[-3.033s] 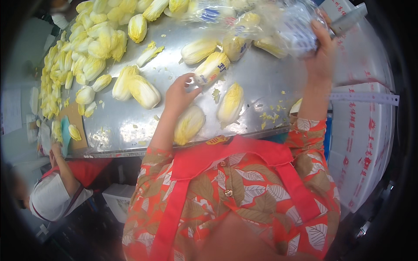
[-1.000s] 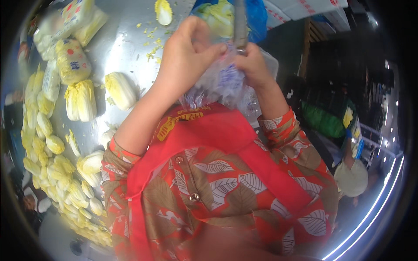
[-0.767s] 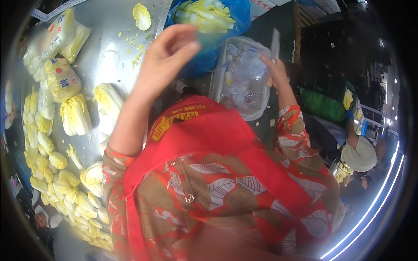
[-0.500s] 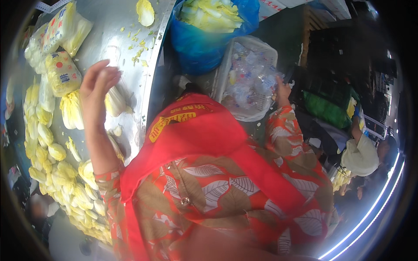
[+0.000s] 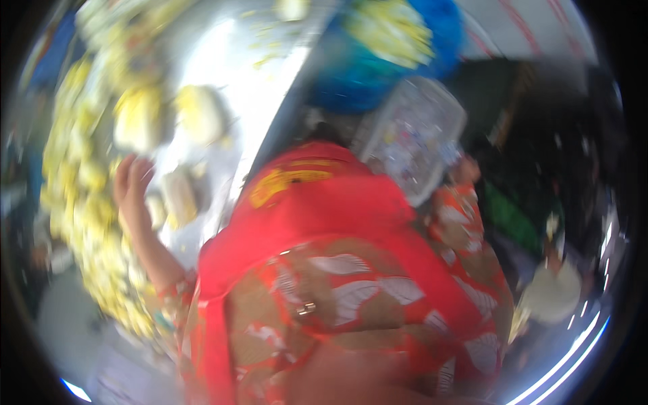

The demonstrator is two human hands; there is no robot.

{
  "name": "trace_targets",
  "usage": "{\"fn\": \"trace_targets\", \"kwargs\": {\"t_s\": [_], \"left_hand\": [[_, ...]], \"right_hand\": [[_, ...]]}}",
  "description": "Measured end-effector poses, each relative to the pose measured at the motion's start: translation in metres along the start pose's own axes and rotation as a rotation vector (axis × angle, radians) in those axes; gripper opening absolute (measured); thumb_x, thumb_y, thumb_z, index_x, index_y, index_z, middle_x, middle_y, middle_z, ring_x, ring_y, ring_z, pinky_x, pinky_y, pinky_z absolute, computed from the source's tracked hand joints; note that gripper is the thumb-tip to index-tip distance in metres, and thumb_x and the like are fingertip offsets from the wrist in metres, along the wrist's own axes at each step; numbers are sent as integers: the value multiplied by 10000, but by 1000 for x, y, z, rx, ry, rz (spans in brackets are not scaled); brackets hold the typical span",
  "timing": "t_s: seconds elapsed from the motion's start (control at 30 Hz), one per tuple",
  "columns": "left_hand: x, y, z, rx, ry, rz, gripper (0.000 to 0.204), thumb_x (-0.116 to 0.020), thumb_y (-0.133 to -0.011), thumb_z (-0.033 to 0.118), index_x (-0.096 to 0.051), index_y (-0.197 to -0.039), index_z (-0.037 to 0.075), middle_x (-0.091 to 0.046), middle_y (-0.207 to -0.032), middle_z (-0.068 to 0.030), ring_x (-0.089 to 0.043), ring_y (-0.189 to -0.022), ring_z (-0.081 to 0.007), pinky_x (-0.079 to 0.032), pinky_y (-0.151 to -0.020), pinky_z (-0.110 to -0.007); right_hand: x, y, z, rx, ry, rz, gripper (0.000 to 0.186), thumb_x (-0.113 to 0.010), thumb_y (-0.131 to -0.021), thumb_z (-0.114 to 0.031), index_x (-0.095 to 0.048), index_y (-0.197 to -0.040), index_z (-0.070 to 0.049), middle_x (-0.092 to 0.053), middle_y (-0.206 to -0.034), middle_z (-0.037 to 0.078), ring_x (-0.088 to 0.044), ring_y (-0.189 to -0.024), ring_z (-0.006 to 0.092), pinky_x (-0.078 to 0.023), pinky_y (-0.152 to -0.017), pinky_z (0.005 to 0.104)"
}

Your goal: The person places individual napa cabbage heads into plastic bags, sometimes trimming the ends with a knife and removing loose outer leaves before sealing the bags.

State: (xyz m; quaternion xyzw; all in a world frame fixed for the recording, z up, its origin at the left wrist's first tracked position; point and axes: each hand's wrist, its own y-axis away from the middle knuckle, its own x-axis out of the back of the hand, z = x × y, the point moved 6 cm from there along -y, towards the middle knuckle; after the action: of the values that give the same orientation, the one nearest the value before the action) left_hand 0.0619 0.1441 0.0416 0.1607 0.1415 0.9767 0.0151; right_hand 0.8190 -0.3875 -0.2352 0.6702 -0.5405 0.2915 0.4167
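Note:
My left hand hangs above the left part of the steel table, fingers loosely bent and apart, holding nothing that I can see. Pale yellow cabbage heads lie just beyond it and beside it. My right hand is at the right edge of a white plastic basket of crumpled clear bags, touching or very near the bags; motion blur hides its fingers and anything in them.
A heap of cabbage runs down the table's left side. A blue bag of yellow leaves stands beyond the basket, near white boxes. A green crate and another person are at the right, amid dark, blurred surroundings.
My left hand has dropped leftward from the blue bag to beside the cabbages. My right hand has lowered to the basket; the blade seen earlier no longer shows. The view has shifted and blurred.

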Motion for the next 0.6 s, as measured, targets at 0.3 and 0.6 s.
{"fn": "trace_targets", "kwargs": {"t_s": [0.3,0.6], "left_hand": [[5,97,-14,-233,-652,262,494,-714,-754,190,-552,-1204,68,-576,-1147,-163,-551,-1086,-281,-436,-909,-377],[-22,86,-40,-271,-1080,328,775,-749,-682,142,-394,-1370,127,-426,-1355,-182,-428,-1213,-376,-372,-999,-446]], "right_hand": [[42,-4,12,-439,-423,-167,218,-550,-855,-282,-598,-755,-94,-609,-671,45,-579,-567,196,-467,-501,377],[46,37,-248,200,-565,-51,435,-565,-860,-142,-488,-1284,-86,-601,-667,59,-476,-457,85,-380,-393,229]]}}
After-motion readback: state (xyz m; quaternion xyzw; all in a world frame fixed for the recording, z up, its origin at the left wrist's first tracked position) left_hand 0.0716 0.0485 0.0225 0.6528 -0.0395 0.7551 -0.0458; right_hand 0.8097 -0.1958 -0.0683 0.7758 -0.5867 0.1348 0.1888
